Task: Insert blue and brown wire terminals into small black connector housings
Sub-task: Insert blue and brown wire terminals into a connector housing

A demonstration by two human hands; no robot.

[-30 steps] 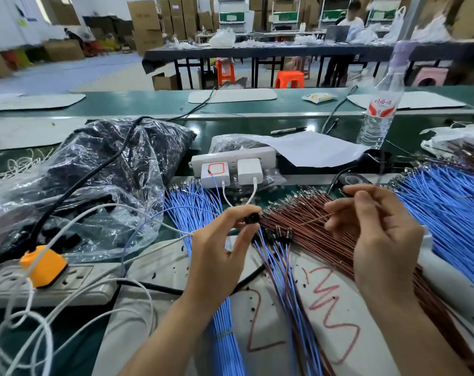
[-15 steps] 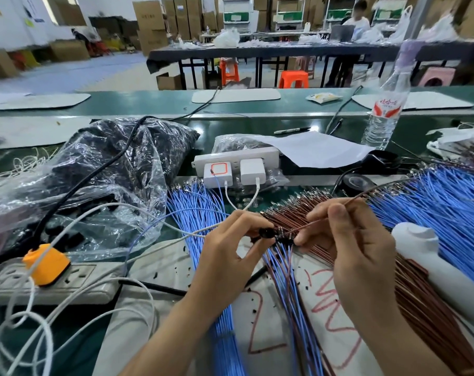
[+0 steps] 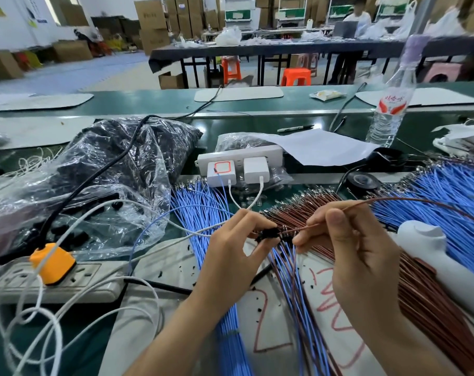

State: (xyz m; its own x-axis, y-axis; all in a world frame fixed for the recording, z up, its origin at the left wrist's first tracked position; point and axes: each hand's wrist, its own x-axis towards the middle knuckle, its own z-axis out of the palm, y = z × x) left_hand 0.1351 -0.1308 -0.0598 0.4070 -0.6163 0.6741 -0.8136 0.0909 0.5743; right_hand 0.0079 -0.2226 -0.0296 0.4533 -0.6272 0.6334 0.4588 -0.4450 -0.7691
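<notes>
Left hand [image 3: 230, 256] sat just left of frame centre, thumb and forefinger pinched narrow around a small black connector housing [image 3: 267, 234]. Right hand [image 3: 358, 253] was at 3 o'clock of it, fingers curled and pinching a single brown wire [image 3: 303, 228]. The wire's near end met the housing; whether the terminal was seated could not be told. The rest of that wire looped over the forefinger and arced off toward 2 o'clock.

Below the hands, at 6 o'clock, a fan of blue-and-brown wired assemblies [image 3: 293, 280] lay on a white board [image 3: 176, 267] with red scribbles. The loose brown wire pile [image 3: 434, 308] ran from 12 o'clock of the hands down to 4 o'clock. One blue wire bundle [image 3: 198, 207] lay at 10 o'clock of the left hand, and a bigger blue wire heap [image 3: 447, 191] at 2 o'clock of the right hand. A white handheld device [image 3: 434, 253] lay at 3 o'clock, on the brown pile.

A clear plastic bag [image 3: 94, 169] of black parts sat at 10 o'clock of the frame. A white power strip [image 3: 238, 156] with two white chargers [image 3: 256, 169] plugged in was at 12 o'clock of the hands. A grey power strip [image 3: 67, 283] holding an orange plug [image 3: 52, 263] was at 9 o'clock. A paper sheet [image 3: 317, 146] and a marker [image 3: 295, 128] lay at 1 o'clock, a black tape roll [image 3: 363, 181] nearer, and a water bottle [image 3: 390, 104] stood upright further out at 2 o'clock.
</notes>
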